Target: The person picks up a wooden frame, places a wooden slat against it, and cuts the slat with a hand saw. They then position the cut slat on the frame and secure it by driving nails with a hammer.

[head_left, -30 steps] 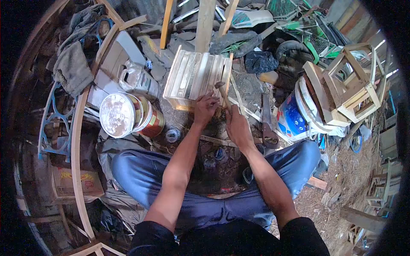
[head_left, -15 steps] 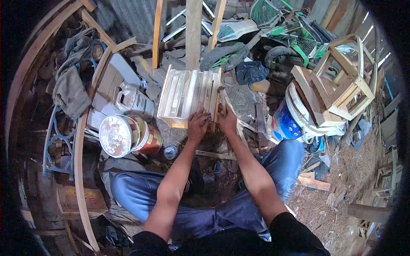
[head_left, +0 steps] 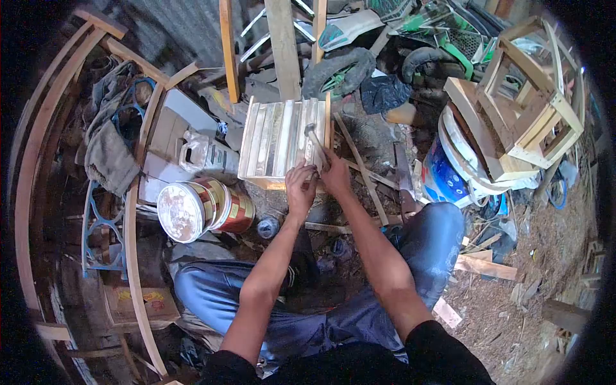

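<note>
Hammer (head_left: 314, 142) now raised over slatted wooden crate (head_left: 282, 144); right hand (head_left: 335, 173) fingers clamped on its handle. Left hand (head_left: 300, 184) fingers pinched together at crate edge. Lidded paint tin (head_left: 199, 208) lies sideways.

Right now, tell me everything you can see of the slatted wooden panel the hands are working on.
The panel is pale, unfinished wood: several parallel slats running away from the person, joined into a rough rectangle with a thicker strip along its near edge. It lies on the littered ground in front of the crossed legs, seemingly tilted a little. The left hand rests on its near right corner. The right hand grips a hammer whose head is over the slats near the right edge. A round tin lies to its left.
</note>
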